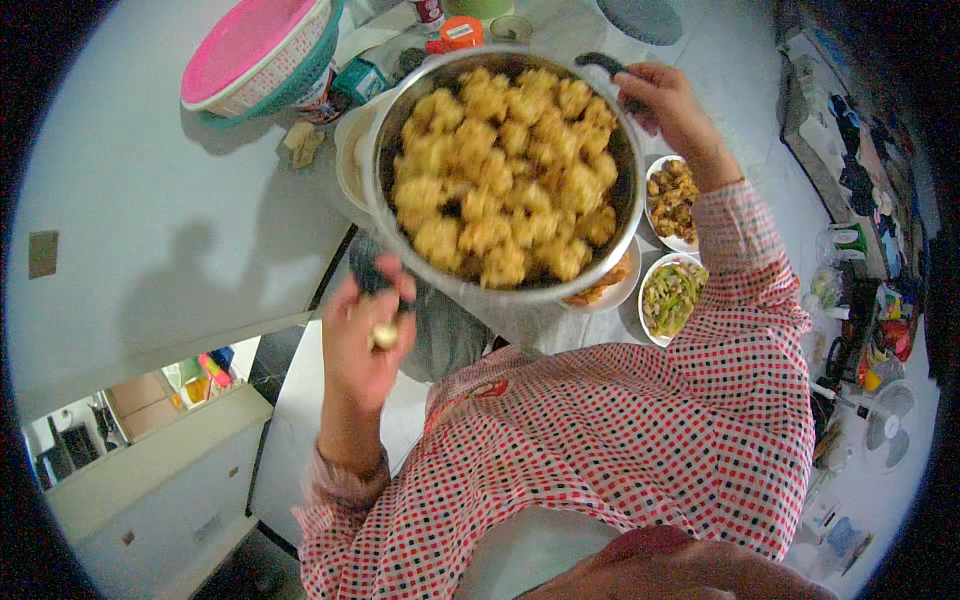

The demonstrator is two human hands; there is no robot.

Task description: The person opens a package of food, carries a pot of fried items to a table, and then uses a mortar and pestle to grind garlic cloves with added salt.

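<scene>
A round metal pot (639, 176) full of golden fried pieces (506, 172) is tilted toward me, blurred by motion. My right hand (664, 101) grips the black handle (600, 64) on its far right side. On the near left, my left hand (371, 330) is closed around the other black handle (366, 264). A small pale yellow thing (384, 335) shows at that hand; what it is I cannot tell. Just right of the pot stand a dish of browned pieces (673, 202) and a dish of green vegetables with meat (673, 296). A plate of orange-brown food (604, 289) is partly hidden under the pot.
Stacked plastic baskets (255, 60), pink, white and teal, stand at the upper left. Behind the pot are an orange-lidded container (461, 32) and a teal box (360, 81). An open drawer (142, 405) lies at lower left. A fan (890, 426) stands at far right.
</scene>
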